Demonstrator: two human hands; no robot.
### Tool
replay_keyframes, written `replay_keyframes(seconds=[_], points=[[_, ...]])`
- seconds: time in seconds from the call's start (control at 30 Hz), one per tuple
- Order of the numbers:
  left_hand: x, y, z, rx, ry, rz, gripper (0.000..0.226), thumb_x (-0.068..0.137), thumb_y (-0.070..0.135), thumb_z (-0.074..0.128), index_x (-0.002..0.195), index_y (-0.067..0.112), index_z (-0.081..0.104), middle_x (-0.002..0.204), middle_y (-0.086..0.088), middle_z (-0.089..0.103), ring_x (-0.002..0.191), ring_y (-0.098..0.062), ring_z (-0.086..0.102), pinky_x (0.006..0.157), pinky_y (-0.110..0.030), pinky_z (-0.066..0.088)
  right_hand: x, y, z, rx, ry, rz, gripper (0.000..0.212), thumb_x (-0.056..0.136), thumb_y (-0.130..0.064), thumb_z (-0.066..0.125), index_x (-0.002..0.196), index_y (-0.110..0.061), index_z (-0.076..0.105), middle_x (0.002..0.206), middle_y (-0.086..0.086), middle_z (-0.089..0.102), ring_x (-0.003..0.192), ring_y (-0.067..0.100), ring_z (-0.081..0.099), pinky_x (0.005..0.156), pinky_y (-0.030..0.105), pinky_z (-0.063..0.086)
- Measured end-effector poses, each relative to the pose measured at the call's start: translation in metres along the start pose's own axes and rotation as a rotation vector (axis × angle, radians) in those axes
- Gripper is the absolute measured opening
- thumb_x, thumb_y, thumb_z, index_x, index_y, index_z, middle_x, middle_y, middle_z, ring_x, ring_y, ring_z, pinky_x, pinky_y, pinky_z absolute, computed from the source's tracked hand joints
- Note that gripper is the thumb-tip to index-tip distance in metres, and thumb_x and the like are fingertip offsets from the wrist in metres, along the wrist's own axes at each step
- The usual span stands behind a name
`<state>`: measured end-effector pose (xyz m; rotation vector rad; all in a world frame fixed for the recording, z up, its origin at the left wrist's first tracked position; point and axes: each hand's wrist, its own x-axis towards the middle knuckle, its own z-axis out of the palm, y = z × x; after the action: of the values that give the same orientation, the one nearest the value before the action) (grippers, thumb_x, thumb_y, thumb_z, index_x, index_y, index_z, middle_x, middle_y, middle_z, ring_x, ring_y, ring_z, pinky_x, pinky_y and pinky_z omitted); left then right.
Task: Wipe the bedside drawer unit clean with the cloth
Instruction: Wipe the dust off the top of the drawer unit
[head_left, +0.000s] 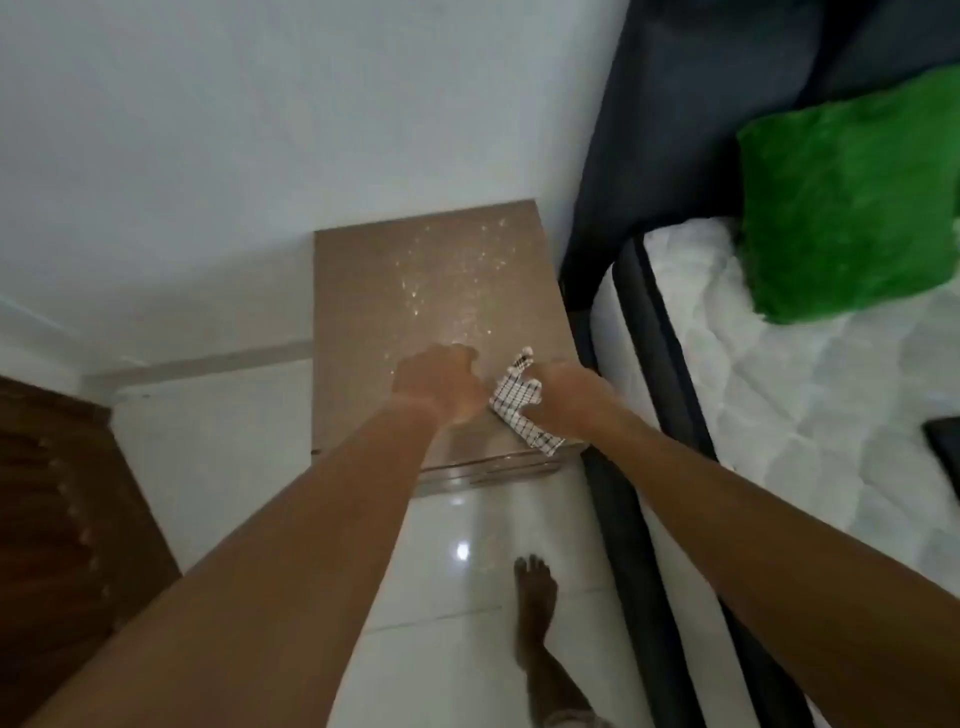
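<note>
We note our right hand (561, 397) closed around a crumpled white cloth with a dark grid check (514, 400), pressed to the near right part of the light brown drawer unit's flat top (395, 291). Our left hand (439, 387) rests just beside it, fingers curled under; whether it grips anything we cannot tell. Pale specks glint across the top farther back; a white mattress (779, 441) with a furry green cushion (852, 208) lies to the right.

Dim, soft, slightly blurred wide-angle view; glare spots on the glossy floor (462, 551).
</note>
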<state>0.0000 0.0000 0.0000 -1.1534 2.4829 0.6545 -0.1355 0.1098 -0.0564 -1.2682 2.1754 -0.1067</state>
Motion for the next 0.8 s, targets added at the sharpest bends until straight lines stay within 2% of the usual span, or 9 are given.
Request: replay_keyframes(seconds=[0.1,0.17,0.23,0.3,0.4,0.47,0.57,0.73,0.8], points=[[0.05,-0.005,0.036,-0.045,-0.042,-0.079,0.042,0.093,0.042,0.052,0.133,0.031,0.059,0.133,-0.005,0.063,0.121,-0.03,0.059,0.101,-0.041,0.048,0.047,0.018,0.038,-0.043,-0.04,0.001,0.056,0.089,-0.035,0.063,0.143,-0.025,0.048,0.136,0.01,0.054,0.123,0.032,0.054,0.1,0.045,0.05],[0.071,-0.012,0.056,-0.005,-0.067,-0.069,0.036,0.089,0.038,0.055,0.123,0.027,0.064,0.124,-0.004,0.068,0.115,-0.03,0.061,0.095,-0.043,0.05,0.064,0.028,0.065,-0.103,-0.05,-0.005,0.063,0.086,-0.037,0.066,0.144,-0.027,0.044,0.137,0.009,0.051,0.122,0.032,0.052,0.099,0.049,0.05],[0.087,-0.019,0.071,0.016,-0.064,-0.047,0.039,0.084,0.039,0.056,0.119,0.024,0.065,0.118,-0.003,0.067,0.112,-0.03,0.061,0.092,-0.045,0.051,0.078,0.04,0.082,-0.148,-0.01,-0.066,0.055,0.087,-0.027,0.066,0.14,-0.026,0.049,0.135,0.009,0.05,0.117,0.031,0.053,0.093,0.048,0.053],[0.099,-0.024,0.077,-0.005,-0.039,-0.048,0.043,0.078,0.039,0.046,0.113,0.021,0.066,0.11,-0.004,0.065,0.106,-0.029,0.061,0.087,-0.045,0.052,0.09,0.046,0.081,-0.169,0.022,-0.142,0.048,0.09,-0.012,0.062,0.137,-0.022,0.056,0.132,0.009,0.054,0.111,0.031,0.057,0.087,0.044,0.055],[0.116,-0.032,0.08,-0.031,0.015,-0.063,0.043,0.076,0.035,0.034,0.104,0.019,0.063,0.108,-0.004,0.061,0.102,-0.027,0.059,0.081,-0.041,0.052,0.11,0.052,0.062,-0.114,0.028,-0.207,0.05,0.092,-0.004,0.058,0.137,-0.023,0.059,0.134,0.007,0.058,0.114,0.03,0.06,0.093,0.042,0.053],[0.131,-0.035,0.078,-0.014,0.068,-0.063,0.044,0.076,0.032,0.04,0.113,0.018,0.06,0.119,-0.007,0.059,0.11,-0.029,0.056,0.085,-0.042,0.049,0.129,0.056,0.038,0.014,0.021,-0.16,0.049,0.092,-0.004,0.058,0.137,-0.024,0.06,0.132,0.006,0.063,0.115,0.029,0.062,0.097,0.042,0.053],[0.16,-0.033,0.07,0.002,0.12,-0.06,0.055,0.076,0.035,0.045,0.128,0.02,0.054,0.126,-0.003,0.054,0.115,-0.025,0.051,0.09,-0.042,0.048,0.171,0.057,-0.003,0.176,0.148,-0.13,0.044,0.093,-0.012,0.06,0.135,-0.028,0.061,0.121,0.002,0.071,0.106,0.024,0.068,0.091,0.042,0.057],[0.218,-0.03,0.058,-0.005,0.118,-0.103,0.06,0.085,0.04,0.062,0.14,0.025,0.044,0.14,-0.001,0.045,0.126,-0.026,0.043,0.102,-0.045,0.043,0.267,0.051,-0.076,0.073,0.387,-0.193,0.042,0.092,-0.019,0.066,0.133,-0.031,0.063,0.117,0.0,0.072,0.102,0.02,0.067,0.086,0.03,0.052],[0.234,-0.032,0.055,0.002,0.092,-0.121,0.066,0.085,0.041,0.067,0.143,0.024,0.042,0.146,-0.003,0.042,0.131,-0.029,0.041,0.106,-0.046,0.04,0.306,0.048,-0.101,0.033,0.452,-0.234,0.044,0.09,-0.017,0.067,0.131,-0.029,0.065,0.117,0.003,0.071,0.102,0.022,0.066,0.086,0.032,0.053]])
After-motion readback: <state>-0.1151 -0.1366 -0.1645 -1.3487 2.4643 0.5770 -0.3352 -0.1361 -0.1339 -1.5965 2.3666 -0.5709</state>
